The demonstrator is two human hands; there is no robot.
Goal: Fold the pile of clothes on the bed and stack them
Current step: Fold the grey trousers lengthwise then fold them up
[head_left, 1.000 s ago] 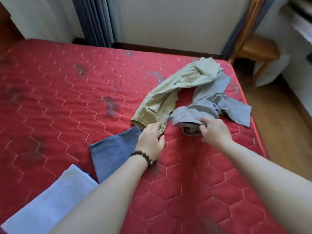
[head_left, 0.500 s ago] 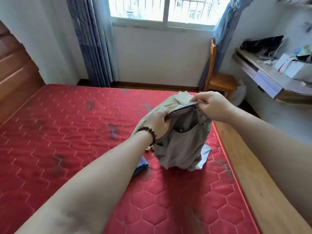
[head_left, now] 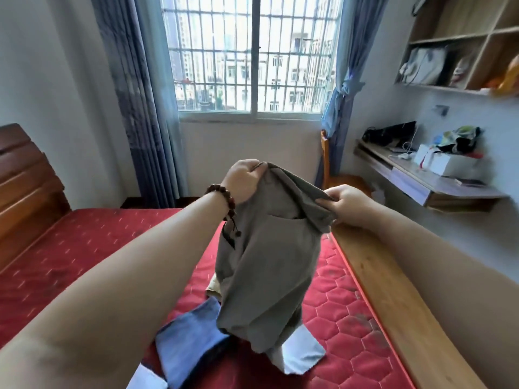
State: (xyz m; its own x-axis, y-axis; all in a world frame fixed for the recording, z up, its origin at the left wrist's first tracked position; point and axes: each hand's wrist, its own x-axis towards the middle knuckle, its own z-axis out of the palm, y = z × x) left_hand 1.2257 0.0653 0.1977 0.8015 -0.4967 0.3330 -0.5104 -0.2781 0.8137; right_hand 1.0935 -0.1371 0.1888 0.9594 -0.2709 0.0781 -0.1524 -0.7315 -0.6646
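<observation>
I hold up grey trousers (head_left: 266,276) in the air over the red mattress (head_left: 84,262). My left hand (head_left: 243,179) grips one side of the waistband in a fist, and my right hand (head_left: 345,202) pinches the other side. The legs hang down and their light ends reach the mattress. Behind the trousers a bit of khaki garment (head_left: 212,287) shows. A folded dark blue cloth (head_left: 191,335) lies on the bed below my left forearm, with a pale blue piece (head_left: 146,379) at the bottom edge.
The wooden bed frame (head_left: 393,304) runs along the mattress's right side, and the headboard (head_left: 25,186) stands at the left. A wooden chair (head_left: 325,153) is by the window. A wall desk (head_left: 421,181) with boxes and clutter hangs at the right.
Both hands have lifted the grey trousers off the bed and raised them higher, spreading the waistband apart. My view has tilted up toward the window.
</observation>
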